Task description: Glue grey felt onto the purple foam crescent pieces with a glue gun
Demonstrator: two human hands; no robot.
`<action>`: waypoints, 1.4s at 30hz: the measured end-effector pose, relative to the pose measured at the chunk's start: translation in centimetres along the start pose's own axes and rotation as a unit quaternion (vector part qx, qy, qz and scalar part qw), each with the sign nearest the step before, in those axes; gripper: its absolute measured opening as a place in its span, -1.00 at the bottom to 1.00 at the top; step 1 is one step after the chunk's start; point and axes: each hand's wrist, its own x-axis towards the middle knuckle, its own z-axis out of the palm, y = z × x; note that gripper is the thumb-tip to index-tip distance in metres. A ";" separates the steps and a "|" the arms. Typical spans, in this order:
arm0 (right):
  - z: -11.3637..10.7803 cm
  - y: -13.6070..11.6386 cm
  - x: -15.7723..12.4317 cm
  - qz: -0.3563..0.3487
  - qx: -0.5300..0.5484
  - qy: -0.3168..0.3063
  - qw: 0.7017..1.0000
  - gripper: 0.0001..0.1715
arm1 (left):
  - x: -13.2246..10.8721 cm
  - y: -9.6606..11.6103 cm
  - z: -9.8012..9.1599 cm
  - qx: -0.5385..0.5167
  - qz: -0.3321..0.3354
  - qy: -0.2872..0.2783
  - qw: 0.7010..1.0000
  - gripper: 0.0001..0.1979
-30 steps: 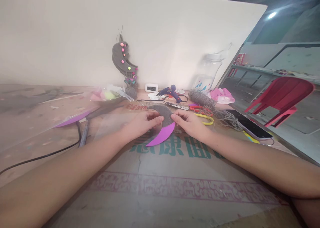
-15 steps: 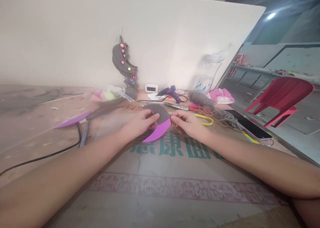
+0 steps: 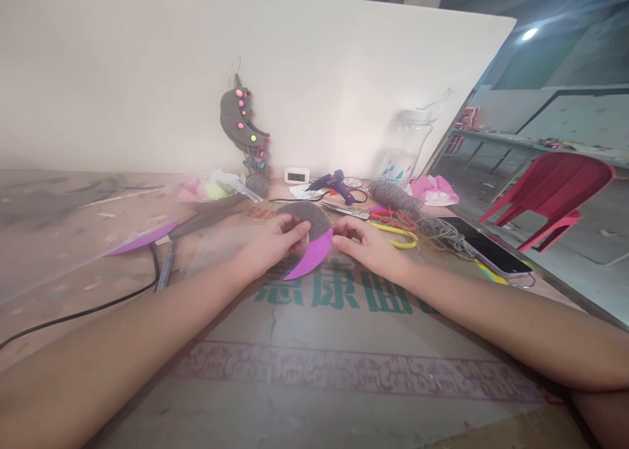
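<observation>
A person's left hand (image 3: 270, 244) grips a magenta foam crescent (image 3: 314, 253), its upper half wound in grey yarn, while the right hand (image 3: 362, 240) pinches the crescent's right edge, over the cardboard-covered surface (image 3: 344, 344). Behind the crescent lie a blue glue gun (image 3: 334, 182) and a small digital clock (image 3: 297, 174). To its right are a yarn skein (image 3: 393, 196) and yellow-handled scissors (image 3: 399, 236).
</observation>
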 end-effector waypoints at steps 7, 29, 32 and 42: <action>0.1 0.1 -0.3 0.005 -0.010 -0.022 1.000 -0.74 | 0.3 -0.6 0.1 -0.014 0.011 -0.001 1.000 -0.66; -1.2 0.9 -0.8 -0.339 -0.470 0.021 0.814 -0.79 | 0.1 -0.3 0.0 0.073 0.013 -0.060 0.995 -0.53; -0.7 0.5 -1.1 -0.360 -0.467 -0.009 0.808 -0.81 | 0.2 -0.4 0.1 0.060 0.005 -0.041 0.997 -0.64; -4.3 -1.2 1.3 -0.156 -0.321 0.106 0.928 -0.78 | 0.5 -0.8 0.0 0.006 -0.004 0.059 0.998 -0.65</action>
